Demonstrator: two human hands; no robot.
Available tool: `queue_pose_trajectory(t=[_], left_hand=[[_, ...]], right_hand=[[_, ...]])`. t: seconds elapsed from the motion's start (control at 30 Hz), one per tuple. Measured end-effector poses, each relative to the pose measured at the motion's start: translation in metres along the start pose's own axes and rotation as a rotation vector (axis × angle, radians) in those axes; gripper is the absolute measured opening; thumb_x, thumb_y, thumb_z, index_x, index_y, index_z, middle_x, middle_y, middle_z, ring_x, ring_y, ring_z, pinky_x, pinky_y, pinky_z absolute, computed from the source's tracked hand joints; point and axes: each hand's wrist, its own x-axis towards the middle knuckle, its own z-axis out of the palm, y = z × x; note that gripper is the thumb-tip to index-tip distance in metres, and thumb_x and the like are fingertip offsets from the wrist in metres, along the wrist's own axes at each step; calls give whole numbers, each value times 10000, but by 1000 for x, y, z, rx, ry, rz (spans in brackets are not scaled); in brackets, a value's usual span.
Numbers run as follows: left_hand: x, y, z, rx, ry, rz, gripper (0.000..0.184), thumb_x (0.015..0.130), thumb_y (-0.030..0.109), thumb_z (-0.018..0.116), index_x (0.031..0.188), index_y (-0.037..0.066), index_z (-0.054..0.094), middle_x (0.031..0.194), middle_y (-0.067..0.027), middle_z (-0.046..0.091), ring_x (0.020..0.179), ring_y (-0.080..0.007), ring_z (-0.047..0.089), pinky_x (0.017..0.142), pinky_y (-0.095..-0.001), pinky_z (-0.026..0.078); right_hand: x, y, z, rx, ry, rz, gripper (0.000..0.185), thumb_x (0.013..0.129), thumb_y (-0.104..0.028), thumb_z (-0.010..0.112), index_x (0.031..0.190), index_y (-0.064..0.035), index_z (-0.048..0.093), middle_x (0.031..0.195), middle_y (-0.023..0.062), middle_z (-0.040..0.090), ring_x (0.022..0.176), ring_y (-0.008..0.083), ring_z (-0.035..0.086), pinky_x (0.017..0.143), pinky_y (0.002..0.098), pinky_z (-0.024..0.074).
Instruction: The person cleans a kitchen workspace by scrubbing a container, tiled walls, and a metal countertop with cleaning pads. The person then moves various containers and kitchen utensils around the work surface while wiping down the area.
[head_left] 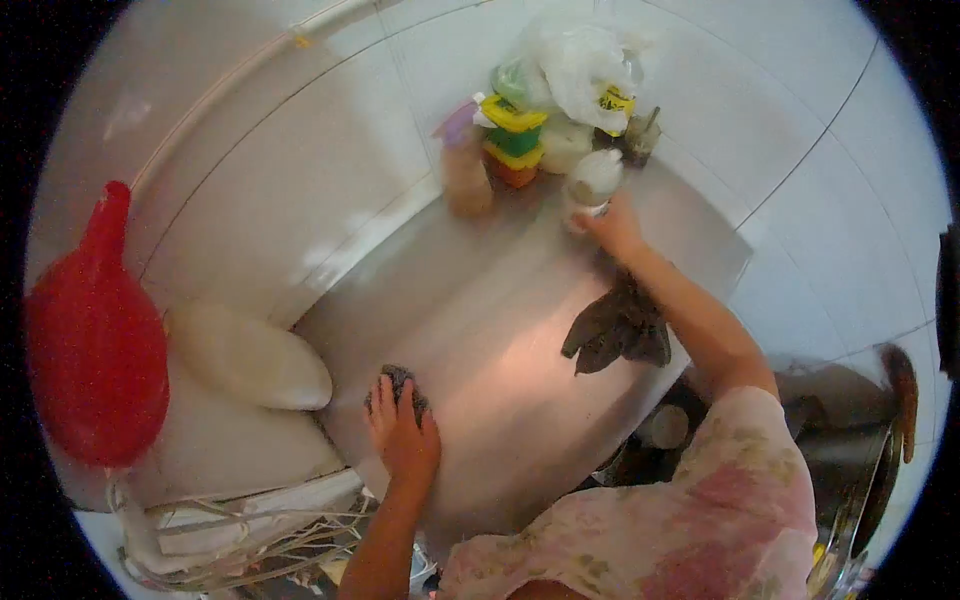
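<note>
L hand (405, 438): fingers part-spread, curved over dark scrubber (400, 385), pressing it on metal surface (480, 320), nr its left edge. My R hand (612, 225) grasps low on whitish bottle (590, 185), thumb + fingers closed round it, nr back wall (380, 130), beside stacked sponges (515, 145).

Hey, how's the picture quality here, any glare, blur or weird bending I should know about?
Head view: strong fisheye bending, tile wall seams curved, corners black and speckled.
Head view: pinkish glare across the middle of the metal surface.
Head view: soft overall, detail smeared on the white bottle and right hand; dark cloth folds stay distinguishable.
</note>
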Motion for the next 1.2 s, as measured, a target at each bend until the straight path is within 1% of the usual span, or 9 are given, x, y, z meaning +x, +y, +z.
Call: queue_pose_trajectory(t=[0.17, 0.3, 0.5, 0.6, 0.73, 0.87, 1.07, 1.13, 1.2], left_hand=[[0, -2, 1, -4, -1, 1, 493, 764, 180, 598, 1233, 60, 506, 1410, -179, 341, 1293, -380, 309, 1069, -528, 201], [2, 1, -4, 16, -5, 4, 482, 773, 183, 578, 1234, 64, 504, 1410, -180, 344, 1295, -384, 307, 1072, -528, 194], [3, 2, -3, 8, 3, -3, 476, 784, 184, 568, 1241, 71, 501, 1405, -179, 355, 1299, -385, 304, 1074, -526, 191], [3, 1, -4, 0, 1, 1, 478, 787, 187, 568, 1246, 76, 499, 1408, -173, 354, 1300, -382, 303, 1075, -525, 190], [-1, 1, -8, 23, -16, -1, 491, 786, 194, 578, 1258, 89, 495, 1415, -160, 346, 1306, -366, 297, 1077, -516, 194], [6, 5, -4, 13, -37, -9, 510, 770, 191, 602, 1262, 108, 498, 1417, -147, 344, 1315, -345, 291, 1080, -502, 202], [-2, -2, -2, 2, -4, -64, 487, 783, 154, 603, 1257, 109, 498, 1349, -130, 420, 1216, -324, 396, 1008, -468, 306], [-3, -4, -5, -300, 91, -165, 420, 836, 161, 567, 1246, 99, 502, 1327, -115, 447, 1177, -298, 430, 984, -437, 328], [7, 7, -17, -705, 110, -311, 394, 885, 222, 523, 1252, 82, 497, 1315, -106, 460, 1170, -279, 440, 990, -403, 328]], right_hand=[[69, 60, 1, 292, 192, -20, 638, 601, -240, 823, 1105, -6, 509, 1030, 191, 625, 965, 350, 600, 835, 430, 471], [101, 73, 12, 103, 304, 184, 602, 627, -191, 806, 1111, -10, 498, 995, 194, 632, 957, 369, 596, 820, 417, 470], [108, 93, 23, 12, 238, 178, 551, 713, -138, 722, 1186, 14, 484, 1053, 183, 618, 956, 342, 603, 830, 415, 469], [81, 78, 1, 401, 78, 328, 591, 755, -130, 678, 1280, -3, 437, 1143, 162, 589, 1006, 308, 589, 864, 401, 462], [-14, 28, -73, 219, -290, -27, 606, 793, -257, 661, 1326, -76, 437, 1269, 181, 498, 1197, 324, 453, 1020, 399, 343], [-110, -39, -106, -488, -711, -315, 568, 788, -310, 643, 1310, -160, 472, 1363, 163, 400, 1309, 372, 282, 1066, 549, 197], [-128, -78, -70, -492, -406, -382, 580, 791, -314, 631, 1302, -109, 448, 1388, 153, 366, 1315, 395, 255, 1059, 581, 161], [-155, -114, -39, 112, -401, -362, 607, 811, -148, 599, 1365, -66, 363, 1395, 177, 351, 1327, 351, 278, 1093, 469, 184], [-179, -156, 6, 693, -787, -24, 663, 878, -239, 546, 1425, -57, 220, 1463, 187, 234, 1369, 351, 170, 1107, 451, 139]])
